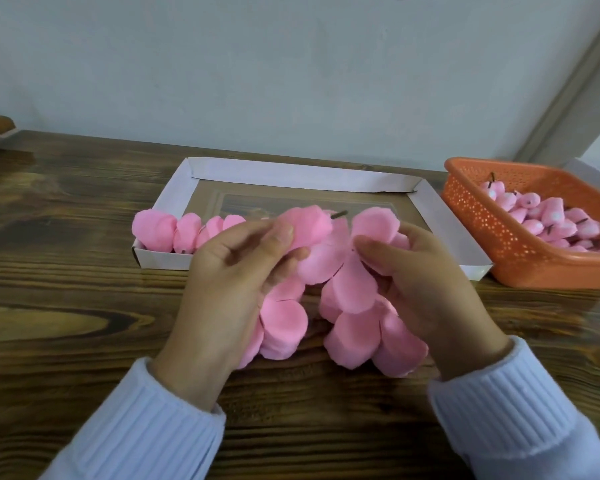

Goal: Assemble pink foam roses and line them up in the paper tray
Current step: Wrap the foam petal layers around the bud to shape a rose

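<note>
Petal strip (354,285) drapes onto worktop (84,306) between my hands. Left fingers (284,233) pinch half-made rose (309,226), stem pointing away-right. Right fingers (371,247) pinch the strip's top, touching it. Paper tray (291,174) just beyond; finished roses (187,230) line its near-left edge, likely nearer my left hand.

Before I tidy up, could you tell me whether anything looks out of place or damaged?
Only the paper tray: at its far right corner the folded walls meet crookedly. The roses sit lined along its near edge; nothing else stands out.

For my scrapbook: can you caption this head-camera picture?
Left hand and right hand hold pink foam petals near the paper tray.
</note>
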Tool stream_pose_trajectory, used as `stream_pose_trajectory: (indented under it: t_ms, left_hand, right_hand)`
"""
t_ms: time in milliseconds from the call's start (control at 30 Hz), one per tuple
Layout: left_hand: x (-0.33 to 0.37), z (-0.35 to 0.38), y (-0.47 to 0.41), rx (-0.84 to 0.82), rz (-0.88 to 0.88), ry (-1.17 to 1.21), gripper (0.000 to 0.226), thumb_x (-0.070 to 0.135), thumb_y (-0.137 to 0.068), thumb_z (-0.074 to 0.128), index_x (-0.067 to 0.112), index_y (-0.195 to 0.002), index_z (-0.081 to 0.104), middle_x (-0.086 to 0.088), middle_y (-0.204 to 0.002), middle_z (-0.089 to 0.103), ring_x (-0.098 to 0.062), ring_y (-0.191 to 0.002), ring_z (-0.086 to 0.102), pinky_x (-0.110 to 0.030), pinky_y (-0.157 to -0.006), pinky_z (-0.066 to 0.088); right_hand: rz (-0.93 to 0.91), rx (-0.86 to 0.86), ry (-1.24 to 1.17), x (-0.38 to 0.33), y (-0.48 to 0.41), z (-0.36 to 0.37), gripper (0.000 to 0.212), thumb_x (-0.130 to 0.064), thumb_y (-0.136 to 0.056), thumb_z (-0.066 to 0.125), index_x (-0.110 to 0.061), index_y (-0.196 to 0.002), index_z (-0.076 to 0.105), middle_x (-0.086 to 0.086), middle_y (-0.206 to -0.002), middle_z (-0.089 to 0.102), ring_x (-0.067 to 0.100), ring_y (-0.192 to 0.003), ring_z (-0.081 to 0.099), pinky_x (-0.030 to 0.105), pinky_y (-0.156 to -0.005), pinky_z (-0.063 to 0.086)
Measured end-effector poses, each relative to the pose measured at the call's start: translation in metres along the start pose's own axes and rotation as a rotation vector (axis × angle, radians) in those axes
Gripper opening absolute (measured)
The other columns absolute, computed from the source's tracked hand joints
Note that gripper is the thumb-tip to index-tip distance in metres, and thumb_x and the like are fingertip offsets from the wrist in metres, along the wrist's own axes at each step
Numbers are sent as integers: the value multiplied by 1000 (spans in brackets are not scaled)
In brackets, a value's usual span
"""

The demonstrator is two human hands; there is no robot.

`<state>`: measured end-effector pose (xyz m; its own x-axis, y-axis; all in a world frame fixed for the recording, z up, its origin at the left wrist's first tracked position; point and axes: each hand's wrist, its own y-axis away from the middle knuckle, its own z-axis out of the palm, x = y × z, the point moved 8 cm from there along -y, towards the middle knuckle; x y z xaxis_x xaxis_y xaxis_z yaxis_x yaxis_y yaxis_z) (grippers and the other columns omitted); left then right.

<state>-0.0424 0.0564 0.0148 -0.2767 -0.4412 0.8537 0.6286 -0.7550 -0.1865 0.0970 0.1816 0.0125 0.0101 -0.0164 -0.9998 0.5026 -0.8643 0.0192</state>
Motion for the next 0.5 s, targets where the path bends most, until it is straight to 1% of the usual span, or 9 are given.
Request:
stream_pose_trajectory:
  t_ms: [67, 133, 200, 267, 333, 400, 500]
  left_hand:
    - [3, 5, 4, -44, 67, -157, 18, 30, -65, 72, 21, -80, 78, 3, -72, 74, -8, -68, 72, -14, -63, 53]
    - [3, 10, 7, -66, 120, -315, 24, 28, -67, 71, 19, -89, 74, 3, -76, 76, -9, -68, 73, -15, -63, 55]
    - [-1, 12, 9, -62, 139, -410, 24, 29, -65, 72, 25, -88, 72, 6, -77, 76, -8, -70, 72, -19, -67, 56]
    - [-4, 11, 10, -40, 146, -468, 24, 30, -64, 72, 27, -88, 72, 7, -80, 77, -7, -71, 72, -20, -69, 56]
    - [-5, 10, 9, -27, 142, -496, 27, 30, -65, 72, 23, -92, 73, 4, -85, 77, -10, -75, 73, -22, -71, 57]
    - [-6, 10, 9, -16, 143, -511, 30, 29, -66, 72, 20, -94, 73, 3, -87, 77, -10, -76, 73, -23, -72, 57]
    - [-4, 9, 10, 17, 160, -520, 31, 32, -66, 71, 22, -95, 72, 3, -88, 77, -12, -75, 73, -26, -74, 58]
  right_hand:
    - [17, 30, -104, 7, 2, -3, 7, -6, -90, 63, -12, -93, 65, 0, -70, 73, 15, -64, 71, 29, -55, 55]
    - [5, 58, -170, 11, 5, -2, 5, -3, -90, 62, -5, -94, 63, 2, -65, 70, 15, -57, 68, 27, -49, 52]
    - [-27, 88, -166, 12, 9, -2, 7, -4, -89, 64, -2, -95, 63, 3, -66, 69, 16, -56, 66, 27, -48, 51]
    - [-62, 113, -143, 11, 10, -3, 8, -6, -88, 66, -2, -94, 63, 3, -66, 68, 15, -57, 64, 26, -48, 51]
    - [-92, 144, -89, 8, 11, -5, 7, -10, -89, 66, -3, -91, 63, 0, -67, 67, 11, -58, 62, 24, -49, 49]
    - [-105, 159, -57, 6, 13, -6, 9, -13, -90, 65, -5, -92, 62, 2, -72, 68, 11, -62, 63, 24, -53, 50]
    - [-133, 169, -47, 3, 16, -6, 12, -13, -90, 63, -2, -93, 60, 4, -73, 67, 12, -64, 63, 24, -54, 52]
